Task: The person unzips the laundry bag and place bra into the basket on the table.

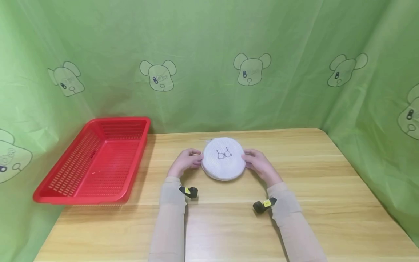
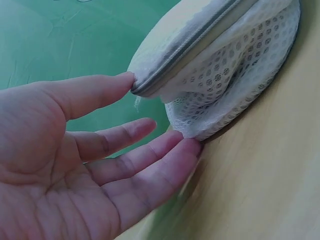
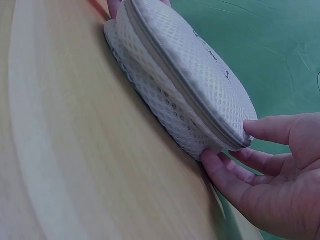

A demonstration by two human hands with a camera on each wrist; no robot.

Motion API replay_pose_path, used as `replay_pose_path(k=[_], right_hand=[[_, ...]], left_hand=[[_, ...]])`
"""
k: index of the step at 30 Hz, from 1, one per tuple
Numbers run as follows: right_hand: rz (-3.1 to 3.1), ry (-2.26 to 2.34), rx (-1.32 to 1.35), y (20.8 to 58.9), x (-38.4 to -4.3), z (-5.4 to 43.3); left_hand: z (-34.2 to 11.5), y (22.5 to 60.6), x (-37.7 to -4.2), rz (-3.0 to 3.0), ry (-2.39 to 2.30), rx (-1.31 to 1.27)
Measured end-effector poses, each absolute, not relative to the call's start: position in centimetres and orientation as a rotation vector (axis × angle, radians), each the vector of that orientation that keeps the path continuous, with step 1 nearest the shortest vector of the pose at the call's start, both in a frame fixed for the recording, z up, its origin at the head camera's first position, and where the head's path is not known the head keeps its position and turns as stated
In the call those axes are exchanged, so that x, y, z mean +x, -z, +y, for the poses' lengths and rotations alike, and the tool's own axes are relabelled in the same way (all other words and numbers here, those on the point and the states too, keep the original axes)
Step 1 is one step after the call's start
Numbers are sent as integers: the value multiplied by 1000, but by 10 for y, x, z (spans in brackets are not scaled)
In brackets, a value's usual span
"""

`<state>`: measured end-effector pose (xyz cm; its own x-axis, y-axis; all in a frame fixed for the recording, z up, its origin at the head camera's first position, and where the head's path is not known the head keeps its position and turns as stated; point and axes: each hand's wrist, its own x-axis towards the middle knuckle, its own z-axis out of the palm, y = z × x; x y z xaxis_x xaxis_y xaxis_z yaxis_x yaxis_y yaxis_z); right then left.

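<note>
A round white mesh laundry bag (image 1: 223, 160) with a bra drawing on its lid lies on the wooden table, collapsed to a low disc. A grey zip edge (image 2: 192, 47) runs round its lid, and the net side wall (image 3: 172, 107) sags in folds below. At its left side my left hand (image 1: 187, 162) holds it, thumb at the lid's edge and lower fingertips at the base. My right hand (image 1: 260, 163) grips the opposite side, its thumb on the lid's rim and fingers under the lower edge.
To the left, a red plastic basket (image 1: 132, 173) with slotted walls stands on the table (image 1: 327, 203). Green curtain (image 1: 209, 98) with bear-head prints hangs behind and at both sides. Each sleeved wrist wears a small black camera (image 1: 260, 207).
</note>
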<state>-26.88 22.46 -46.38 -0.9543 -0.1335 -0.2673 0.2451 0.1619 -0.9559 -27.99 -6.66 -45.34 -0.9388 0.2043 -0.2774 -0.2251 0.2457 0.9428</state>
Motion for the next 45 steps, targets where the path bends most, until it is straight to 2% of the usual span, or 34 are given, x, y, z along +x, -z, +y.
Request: replay_pose_path(k=[13, 26, 45], right_hand=[[2176, 1840, 105, 468, -270, 228], [2142, 1851, 86, 474, -273, 229], [2121, 1866, 78, 471, -272, 231]], left_hand=[[-57, 446, -285, 2506, -1836, -41], [-54, 423, -316, 2713, -1533, 304], [-29, 425, -336, 2737, -1232, 420]])
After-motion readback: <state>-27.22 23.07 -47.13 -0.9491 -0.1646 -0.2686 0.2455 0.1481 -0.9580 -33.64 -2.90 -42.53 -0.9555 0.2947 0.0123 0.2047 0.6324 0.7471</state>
